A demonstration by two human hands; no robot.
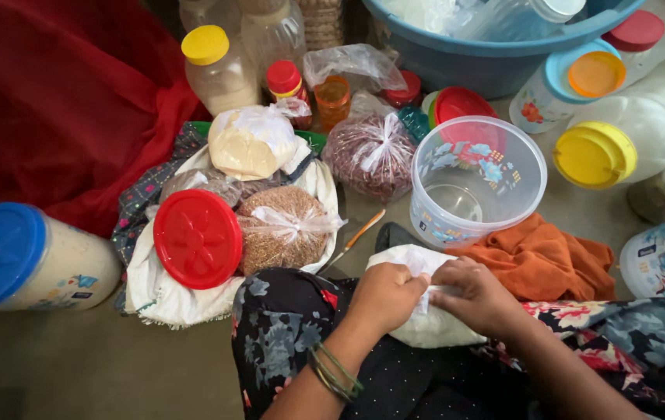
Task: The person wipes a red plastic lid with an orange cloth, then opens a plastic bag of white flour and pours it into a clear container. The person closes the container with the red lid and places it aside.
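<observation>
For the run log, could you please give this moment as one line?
left hand: grips white bag | right hand: grips same bag | bag: on lap | empty clear tub: beyond

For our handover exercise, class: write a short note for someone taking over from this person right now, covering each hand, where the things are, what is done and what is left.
Left hand: fingers pinching the top of the white plastic bag of pale powder on the lap.
Right hand: gripping the same bag top from the other side.
Empty clear round plastic tub with floral print stands open just ahead; its red round lid lies to the left on the other bags.
Done: tub uncovered.
Left: the bag looks not yet opened; nothing is in the tub.
</observation>
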